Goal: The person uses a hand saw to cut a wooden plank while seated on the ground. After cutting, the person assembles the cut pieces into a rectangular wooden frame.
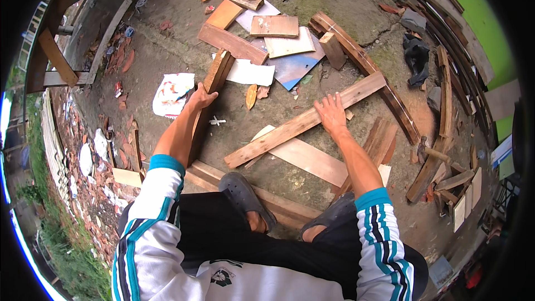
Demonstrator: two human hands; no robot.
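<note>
My left hand is closed on the side of a thick wooden beam, its thumb lying across the wood and its other fingers partly hidden. This beam runs from near my left shoe away from me. My right hand grips a long pale wooden plank from above, fingers bent over its far edge. The plank slants across the middle, its right end touching or overlapping a dark curved-looking beam. Under the plank lies a thin light board. Another wooden beam lies along the ground at my shoes.
Short boards and a blue-printed panel lie in a pile ahead. A hammer rests on scrap wood at the right. A crumpled white bag is at left, near rubble. Long timbers line the green wall.
</note>
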